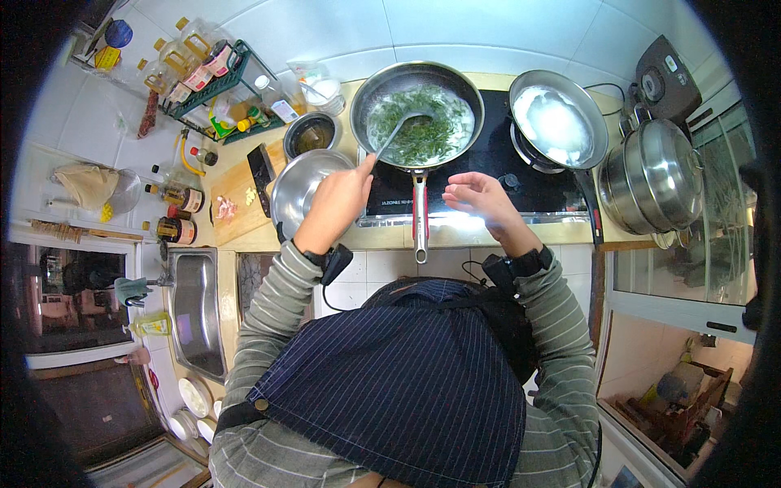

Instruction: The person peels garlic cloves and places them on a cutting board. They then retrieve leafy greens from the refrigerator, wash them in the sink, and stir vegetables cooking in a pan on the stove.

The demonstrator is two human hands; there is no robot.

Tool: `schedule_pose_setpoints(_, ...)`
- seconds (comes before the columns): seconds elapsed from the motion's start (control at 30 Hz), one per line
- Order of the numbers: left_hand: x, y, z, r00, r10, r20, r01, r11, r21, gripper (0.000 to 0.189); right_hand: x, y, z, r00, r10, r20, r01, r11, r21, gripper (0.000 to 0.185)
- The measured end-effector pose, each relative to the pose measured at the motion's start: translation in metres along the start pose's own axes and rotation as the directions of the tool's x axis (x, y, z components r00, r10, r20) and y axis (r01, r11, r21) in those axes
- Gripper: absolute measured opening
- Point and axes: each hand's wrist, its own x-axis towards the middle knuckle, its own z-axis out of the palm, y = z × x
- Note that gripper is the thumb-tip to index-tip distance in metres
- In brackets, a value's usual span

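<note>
My left hand (pixel 341 198) is closed around the handle of a metal ladle (pixel 393 135), whose head rests among green leafy vegetables (pixel 415 100) in whitish liquid. They fill a dark frying pan (pixel 360 125) on the black gas cooktop (pixel 488 143). The pan's red and metal handle (pixel 420 213) points toward me. To the right of that handle, my right hand (pixel 479 198) hovers with fingers loosely bent, holding nothing. A stainless steel bowl (pixel 299 183) stands beneath and beside my left hand.
Right: a second pan (pixel 601 131) with pale contents, and a lidded steamer pot (pixel 659 177). Left: a wooden cutting board (pixel 241 222) with a cleaver (pixel 261 177) and chopped pieces, a small bowl of dark liquid (pixel 332 143), a green bottle rack (pixel 207 94), sauce bottles (pixel 177 230) and a sink (pixel 195 317).
</note>
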Motion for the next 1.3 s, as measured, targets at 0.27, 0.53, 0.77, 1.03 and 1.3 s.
schedule_pose_setpoints(0.27, -0.018, -0.016, -0.018, 0.994, -0.109, 0.025, 0.103, 0.978, 0.182, 0.038, -0.001, -0.003, -0.003, 1.0, 0.0, -0.015, 0.0, 1.0, -0.007, 0.033)
schedule_pose_setpoints(0.53, 0.021, -0.009, 0.021, 0.994, 0.039, -0.102, -0.036, 0.999, 0.029, 0.036, -0.002, -0.006, 0.002, 1.0, 0.003, -0.015, -0.003, 0.999, -0.033, 0.033)
schedule_pose_setpoints(0.77, 0.079, -0.012, 0.068, 0.981, 0.04, -0.188, -0.057, 0.994, -0.089, 0.034, -0.001, -0.002, -0.003, 1.0, -0.005, 0.002, 0.005, 1.0, 0.001, 0.034)
schedule_pose_setpoints(1.03, 0.069, -0.003, 0.052, 0.996, -0.004, -0.085, -0.011, 0.985, -0.174, 0.04, 0.001, 0.003, -0.008, 1.0, 0.009, -0.006, -0.009, 1.0, 0.026, 0.034)
schedule_pose_setpoints(1.3, 0.007, -0.004, 0.014, 0.978, -0.113, -0.174, 0.119, 0.993, 0.024, 0.041, -0.001, -0.002, -0.007, 1.0, 0.001, -0.003, -0.001, 1.0, -0.013, 0.033)
